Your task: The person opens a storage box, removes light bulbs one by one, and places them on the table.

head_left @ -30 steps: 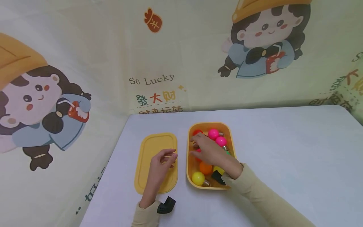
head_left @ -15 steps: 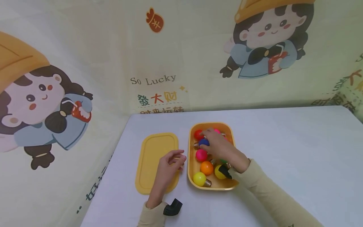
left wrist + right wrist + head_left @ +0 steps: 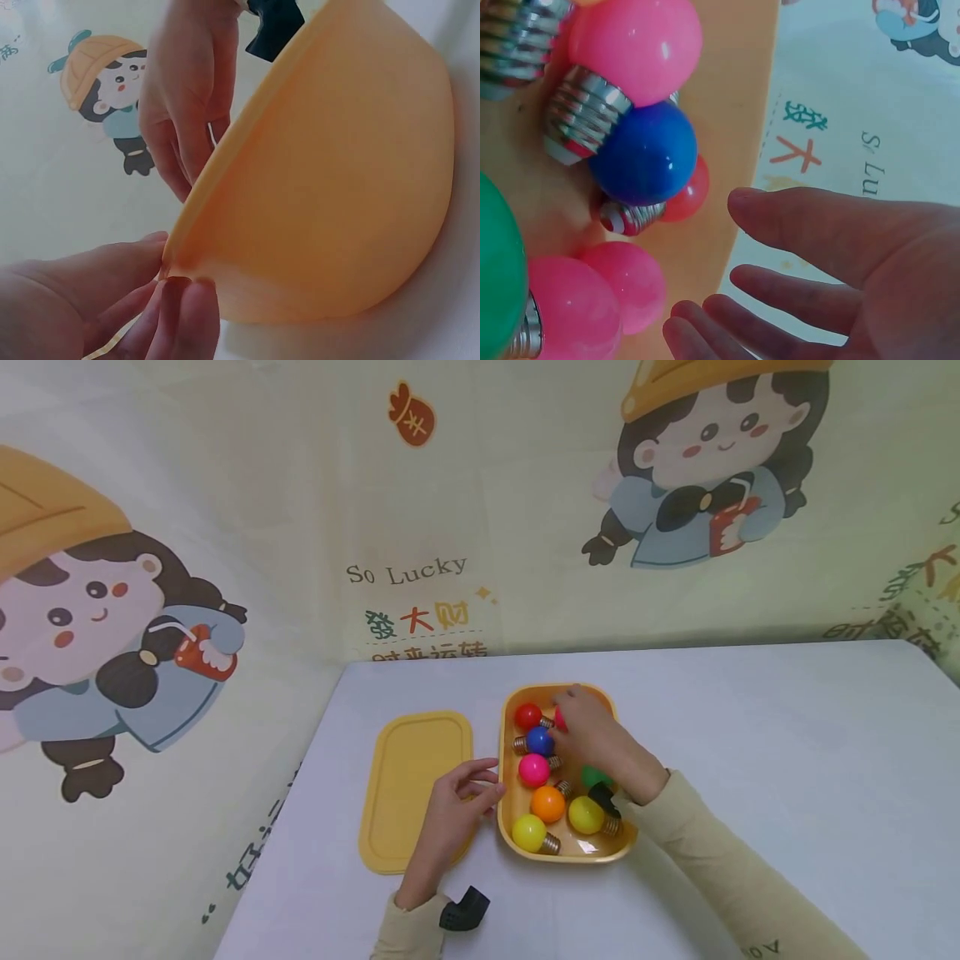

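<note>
An orange plastic box (image 3: 506,827) holds several colourful light bulbs. My right hand (image 3: 600,735) hovers over its back right part, fingers apart with nothing between them in the right wrist view. Under and beside it lie pink bulbs (image 3: 574,307), partly hidden in the head view. Near its thumb are a blue bulb (image 3: 540,741) and a red bulb (image 3: 528,716). Further forward sit an orange bulb (image 3: 547,804), a green bulb (image 3: 594,776) and a yellow bulb (image 3: 528,832). My left hand (image 3: 457,806), fingers relaxed, touches the box's left rim with its fingertips.
A flat yellow lid (image 3: 408,785) lies left of the box, partly under my left hand. Both stand on a white table (image 3: 750,760). A printed cloth (image 3: 525,527) with cartoon figures hangs behind. Black mounts (image 3: 465,910) sit at the wrists.
My right hand has moved from the box's left side toward its back right, uncovering the blue and red bulbs. My left hand has shifted right from over the lid to the box's rim.
</note>
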The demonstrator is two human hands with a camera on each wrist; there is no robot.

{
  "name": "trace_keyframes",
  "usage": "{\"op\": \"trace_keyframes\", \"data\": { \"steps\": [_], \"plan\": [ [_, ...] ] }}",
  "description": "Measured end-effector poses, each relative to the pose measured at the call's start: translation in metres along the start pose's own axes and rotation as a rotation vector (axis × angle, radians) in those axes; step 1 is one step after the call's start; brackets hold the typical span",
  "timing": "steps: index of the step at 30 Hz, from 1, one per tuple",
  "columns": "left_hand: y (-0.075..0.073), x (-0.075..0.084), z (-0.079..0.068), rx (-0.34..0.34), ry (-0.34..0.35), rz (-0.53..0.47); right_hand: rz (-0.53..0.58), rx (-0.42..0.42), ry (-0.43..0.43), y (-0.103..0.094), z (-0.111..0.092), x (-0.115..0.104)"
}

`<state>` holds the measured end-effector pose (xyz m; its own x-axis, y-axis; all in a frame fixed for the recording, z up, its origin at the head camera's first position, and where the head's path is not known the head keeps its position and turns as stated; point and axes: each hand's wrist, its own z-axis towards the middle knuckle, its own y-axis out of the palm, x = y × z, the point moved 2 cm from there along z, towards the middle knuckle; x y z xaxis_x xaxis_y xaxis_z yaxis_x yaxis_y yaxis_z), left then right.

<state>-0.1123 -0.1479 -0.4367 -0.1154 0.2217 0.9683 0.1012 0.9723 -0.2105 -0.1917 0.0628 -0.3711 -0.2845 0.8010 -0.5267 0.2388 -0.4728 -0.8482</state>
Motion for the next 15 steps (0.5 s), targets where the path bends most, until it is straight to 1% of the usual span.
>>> {"op": "trace_keyframes", "data": {
  "steps": [8,15],
  "plan": [
    [-0.0016,-0.0046,-0.0001,-0.026,-0.023,-0.06,-0.07,0.025,-0.009,-0.0008,0.0013,0.0034],
    [-0.0027,-0.0062,-0.0004,-0.034,-0.028,-0.079,-0.145,0.035,-0.017,-0.0004,0.0038,0.009]
  ]
}}
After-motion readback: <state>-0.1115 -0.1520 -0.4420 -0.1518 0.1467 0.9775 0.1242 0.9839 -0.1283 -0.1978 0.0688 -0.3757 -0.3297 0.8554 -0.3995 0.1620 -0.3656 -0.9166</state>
